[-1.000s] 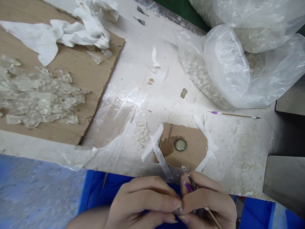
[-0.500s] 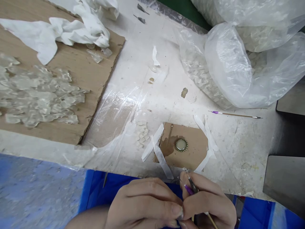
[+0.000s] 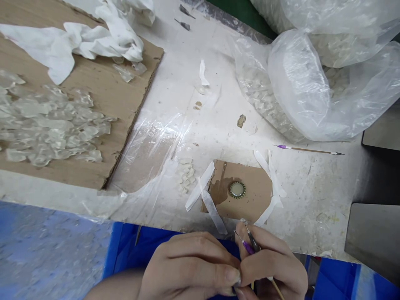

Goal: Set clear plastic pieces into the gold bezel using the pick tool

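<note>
1. The left hand [image 3: 193, 264] is pinching a small pale piece [image 3: 238, 282] between thumb and fingers; the fingers are mostly hiding it, so I cannot tell its shape.
2. The right hand [image 3: 275, 260] is meeting it there with its fingertips, and is also clasping a purple needle head [image 3: 248, 247] and a black needle head [image 3: 253, 243]. A thin brown wooden shaft [image 3: 276, 289] is sticking out below.
3. Both hands are working just in front of the white, stained table [image 3: 312, 187].
4. Just beyond them, a silver toothed bottle cap [image 3: 237, 190] is lying on a small brown cardboard pad [image 3: 258, 183], with white tape strips [image 3: 214, 212] lying at its sides.
5. To the right, a slim purple-and-brown needle tool [image 3: 312, 150] is resting near a clear plastic bag [image 3: 300, 83].
6. At far left, translucent pieces [image 3: 56, 125] are lying heaped on a large cardboard sheet [image 3: 125, 91].
</note>
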`<state>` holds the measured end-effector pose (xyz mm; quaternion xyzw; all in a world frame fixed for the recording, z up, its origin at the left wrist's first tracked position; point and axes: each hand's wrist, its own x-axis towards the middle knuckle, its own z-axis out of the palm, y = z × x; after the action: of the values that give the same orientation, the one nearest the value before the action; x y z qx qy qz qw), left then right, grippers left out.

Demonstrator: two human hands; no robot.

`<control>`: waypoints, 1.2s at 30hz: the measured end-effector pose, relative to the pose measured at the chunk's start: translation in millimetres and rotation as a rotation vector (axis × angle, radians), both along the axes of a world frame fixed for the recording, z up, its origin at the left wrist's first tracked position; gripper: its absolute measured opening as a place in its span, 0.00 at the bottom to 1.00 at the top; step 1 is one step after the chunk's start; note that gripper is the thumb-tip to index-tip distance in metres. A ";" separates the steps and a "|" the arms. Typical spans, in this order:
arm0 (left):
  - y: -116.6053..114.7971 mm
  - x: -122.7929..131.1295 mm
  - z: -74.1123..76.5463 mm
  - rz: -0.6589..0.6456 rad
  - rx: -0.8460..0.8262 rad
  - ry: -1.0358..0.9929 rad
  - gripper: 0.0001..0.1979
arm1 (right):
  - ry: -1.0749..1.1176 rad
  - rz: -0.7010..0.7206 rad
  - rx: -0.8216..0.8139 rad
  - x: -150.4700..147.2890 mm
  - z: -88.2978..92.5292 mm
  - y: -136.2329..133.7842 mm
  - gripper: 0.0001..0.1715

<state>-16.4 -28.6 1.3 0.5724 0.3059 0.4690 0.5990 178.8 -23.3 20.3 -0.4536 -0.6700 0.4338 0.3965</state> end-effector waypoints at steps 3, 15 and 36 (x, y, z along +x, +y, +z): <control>0.7 -0.6 1.8 0.005 -0.024 0.023 0.14 | 0.054 0.082 -0.018 -0.7 0.7 8.0 0.08; 2.9 9.3 -0.2 0.097 -0.009 0.103 0.09 | -0.051 0.173 0.172 -1.5 2.8 15.0 0.13; 5.9 4.0 0.5 0.072 0.003 0.104 0.17 | 0.043 0.066 -0.156 2.3 1.5 18.1 0.20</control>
<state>-12.4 -22.7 1.8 0.5855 0.3561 0.4605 0.5642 181.0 -5.2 21.8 -0.4513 -0.6402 0.5073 0.3595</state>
